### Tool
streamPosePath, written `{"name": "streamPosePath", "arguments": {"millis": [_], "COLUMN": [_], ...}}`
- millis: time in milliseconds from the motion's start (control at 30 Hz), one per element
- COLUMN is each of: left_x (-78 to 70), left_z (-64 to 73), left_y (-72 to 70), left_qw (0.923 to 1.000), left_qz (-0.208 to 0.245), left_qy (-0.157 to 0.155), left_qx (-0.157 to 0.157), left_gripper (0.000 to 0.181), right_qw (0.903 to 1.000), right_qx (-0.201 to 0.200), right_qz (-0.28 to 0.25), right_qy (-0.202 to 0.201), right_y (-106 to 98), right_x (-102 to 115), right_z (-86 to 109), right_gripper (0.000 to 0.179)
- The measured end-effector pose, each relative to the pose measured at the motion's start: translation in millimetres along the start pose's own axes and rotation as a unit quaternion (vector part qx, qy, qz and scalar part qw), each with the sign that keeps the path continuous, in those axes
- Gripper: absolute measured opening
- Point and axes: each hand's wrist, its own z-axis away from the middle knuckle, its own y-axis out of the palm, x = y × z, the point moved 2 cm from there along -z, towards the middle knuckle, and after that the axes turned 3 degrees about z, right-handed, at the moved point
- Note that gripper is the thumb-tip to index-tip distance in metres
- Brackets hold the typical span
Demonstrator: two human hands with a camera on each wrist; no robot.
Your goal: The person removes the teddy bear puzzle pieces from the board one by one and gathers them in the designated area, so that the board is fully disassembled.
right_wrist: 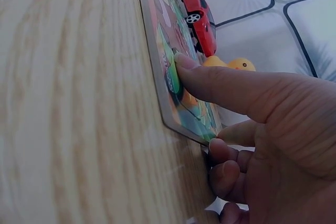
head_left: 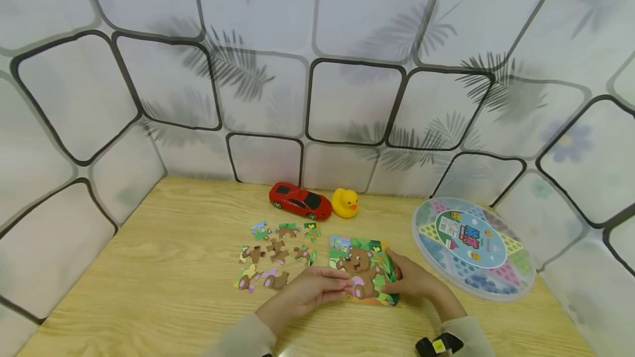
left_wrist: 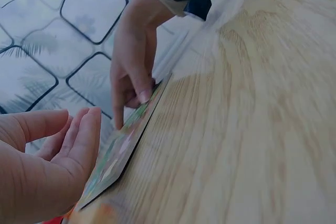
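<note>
A bear puzzle board (head_left: pixel 367 260) with a cartoon brown bear on green lies on the wooden table in the head view. My right hand (head_left: pixel 416 277) pinches its right edge, thumb on the picture and the other fingers along the rim, as the right wrist view shows. Over the board's lower left part, my left hand (head_left: pixel 317 288) holds its fingers straight and together, with nothing in its grasp. Loose puzzle pieces (head_left: pixel 278 251), with parts of a similar bear, are spread in rows to the left of the board.
Behind the pieces stand a red toy car (head_left: pixel 300 201) and a yellow rubber duck (head_left: pixel 344 203). A round game board in a clear cover (head_left: pixel 516 263) lies at the right. Patterned curtain-like walls (head_left: pixel 354 103) border the table (head_left: pixel 163 269).
</note>
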Motion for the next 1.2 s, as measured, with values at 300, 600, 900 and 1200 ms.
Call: {"name": "streamPosePath", "arguments": {"millis": [300,600,900,1200], "left_x": [16.7,21.3,22.1,21.2], "left_z": [-18.8,-26.8,-26.6,-26.4], "left_y": [20.0,20.1,20.9,22.9], "left_qw": [0.9984,0.9988,0.9957,0.9944], "left_qz": [-0.04,-0.037,-0.068,-0.073], "left_qy": [-0.027,-0.023,-0.039,-0.045], "left_qx": [-0.03,-0.021,0.05,0.062], "left_gripper": [0.031,0.031,0.032,0.032], "right_qw": [1.0,0.9999,0.9999,0.9977], "right_qx": [-0.001,-0.003,0.011,0.055], "right_qz": [-0.001,-0.017,0.002,0.017], "right_qy": [0.004,0.003,-0.009,-0.036], "right_y": [3,2,-1,-7], "right_x": [-1,2,2,3], "right_z": [1.4,2.1,1.6,2.7], "right_gripper": [0.099,0.1,0.101,0.112]}}
